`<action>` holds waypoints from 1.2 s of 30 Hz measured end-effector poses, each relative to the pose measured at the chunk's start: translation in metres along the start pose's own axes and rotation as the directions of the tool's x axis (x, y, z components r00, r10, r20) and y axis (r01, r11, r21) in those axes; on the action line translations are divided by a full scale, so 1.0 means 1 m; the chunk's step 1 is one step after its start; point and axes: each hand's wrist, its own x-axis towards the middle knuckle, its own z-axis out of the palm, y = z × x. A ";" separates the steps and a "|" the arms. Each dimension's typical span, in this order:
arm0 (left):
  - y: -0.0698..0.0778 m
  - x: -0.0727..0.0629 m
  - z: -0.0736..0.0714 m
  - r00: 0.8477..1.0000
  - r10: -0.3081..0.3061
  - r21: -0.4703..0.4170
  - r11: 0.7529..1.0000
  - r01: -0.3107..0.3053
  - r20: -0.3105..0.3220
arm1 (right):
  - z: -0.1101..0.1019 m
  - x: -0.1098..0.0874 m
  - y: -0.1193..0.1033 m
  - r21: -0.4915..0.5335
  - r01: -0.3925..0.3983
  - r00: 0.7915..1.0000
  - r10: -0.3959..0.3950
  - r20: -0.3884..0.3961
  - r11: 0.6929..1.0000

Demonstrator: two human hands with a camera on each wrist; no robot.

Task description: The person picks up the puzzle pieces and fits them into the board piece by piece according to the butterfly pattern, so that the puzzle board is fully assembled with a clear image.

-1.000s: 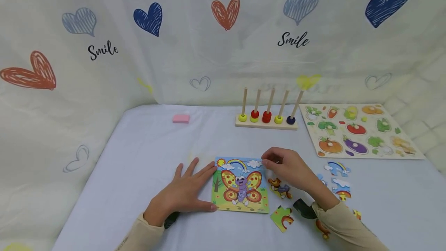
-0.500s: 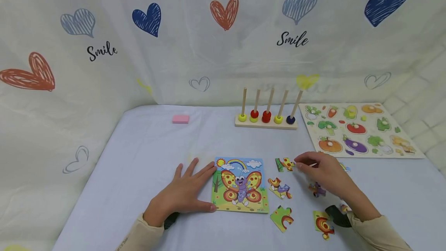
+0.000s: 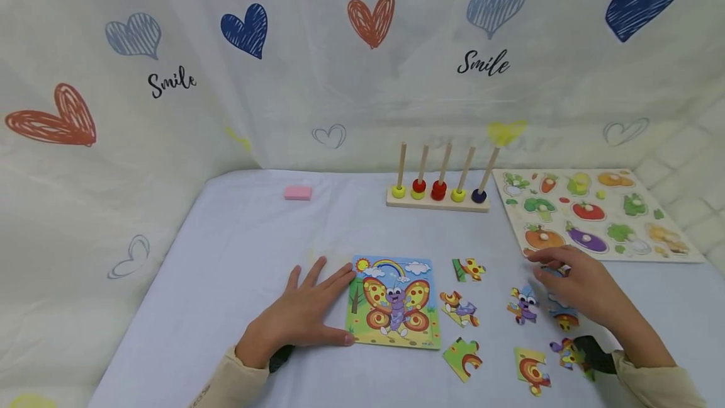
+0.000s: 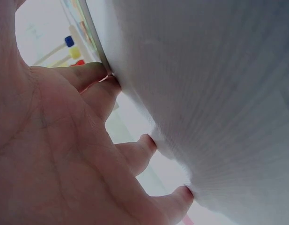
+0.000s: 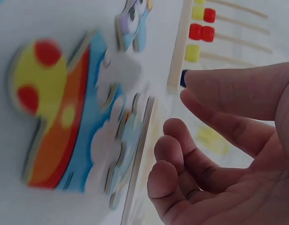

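Note:
Spread flat on the cloth, my left hand (image 3: 300, 313) touches the left edge of a butterfly picture puzzle board (image 3: 396, 307) with its thumb and fingertips. The left wrist view shows that palm (image 4: 50, 131) with the fingertips down on the cloth. Over at the right, my right hand (image 3: 583, 288) hovers above loose puzzle pieces, fingers loosely bent and holding nothing. A cloud-and-wing piece (image 3: 563, 317) lies partly under it; the right wrist view shows this puzzle piece (image 5: 64, 140) close up. A butterfly-face piece (image 3: 524, 305) lies to the hand's left.
More pieces lie about: a tree-and-wing piece (image 3: 468, 269), a body piece (image 3: 460, 309), a green piece (image 3: 462, 357) and a round-wing piece (image 3: 532, 370). Behind stand a peg counter (image 3: 438, 202), a vegetable puzzle board (image 3: 600, 232) and a pink block (image 3: 297, 193).
My right hand has let go of the tree-and-wing piece, leaving it right of the board, and has moved rightward over the other pieces. The left hand has kept its place.

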 end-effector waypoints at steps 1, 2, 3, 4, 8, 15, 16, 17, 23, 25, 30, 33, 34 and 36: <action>0.000 0.000 0.000 1.000 0.001 -0.001 1.000 -0.001 0.002 | -0.001 0.000 0.003 -0.010 -0.008 1.000 0.008 0.006 1.000; 0.000 0.000 0.000 1.000 0.001 -0.004 1.000 -0.001 0.004 | -0.002 0.000 0.006 -0.017 -0.015 1.000 0.016 0.019 1.000; 0.000 0.000 0.000 1.000 0.000 -0.005 1.000 0.000 0.006 | -0.003 0.001 0.009 -0.021 -0.023 0.999 0.024 0.031 1.000; 0.000 0.000 0.000 1.000 0.000 -0.006 1.000 0.000 0.007 | -0.004 0.001 0.011 -0.024 -0.031 0.999 0.032 0.041 0.999; -0.001 0.000 0.000 1.000 -0.010 -0.004 1.000 0.010 0.008 | -0.006 0.002 0.021 -0.042 -0.058 0.995 0.061 0.080 0.997; -0.001 0.000 -0.002 1.000 -0.009 0.003 1.000 0.009 0.007 | -0.010 0.006 0.033 -0.063 -0.054 0.989 0.062 0.132 0.997; -0.001 0.001 -0.002 1.000 -0.008 0.003 1.000 0.008 0.007 | -0.010 0.006 0.035 -0.064 -0.053 0.989 0.062 0.137 0.997; -0.001 0.001 -0.002 1.000 -0.007 0.006 1.000 0.007 0.007 | -0.010 0.006 0.035 -0.066 -0.058 0.988 0.066 0.141 0.996; -0.001 0.000 -0.002 1.000 -0.002 0.006 1.000 0.002 0.010 | -0.010 0.005 0.038 -0.062 -0.053 0.989 0.061 0.137 0.997; 0.000 0.000 -0.002 1.000 0.001 0.004 1.000 -0.001 0.008 | -0.011 0.005 0.038 -0.060 -0.049 0.990 0.057 0.133 0.997; 0.000 0.001 -0.002 1.000 -0.002 0.008 1.000 0.001 0.006 | -0.016 0.003 0.037 -0.066 -0.055 0.989 0.064 0.135 0.996; 0.000 0.001 -0.002 1.000 -0.005 0.014 1.000 0.005 0.010 | -0.018 0.002 0.036 -0.073 -0.055 0.990 0.064 0.124 0.996; 0.000 0.001 -0.002 1.000 -0.006 0.014 1.000 0.006 0.011 | -0.019 0.001 0.035 -0.071 -0.049 0.992 0.057 0.116 0.996; -0.001 0.001 -0.002 1.000 -0.008 0.017 1.000 0.008 0.011 | -0.020 0.000 0.033 -0.069 -0.028 0.995 0.034 0.090 0.997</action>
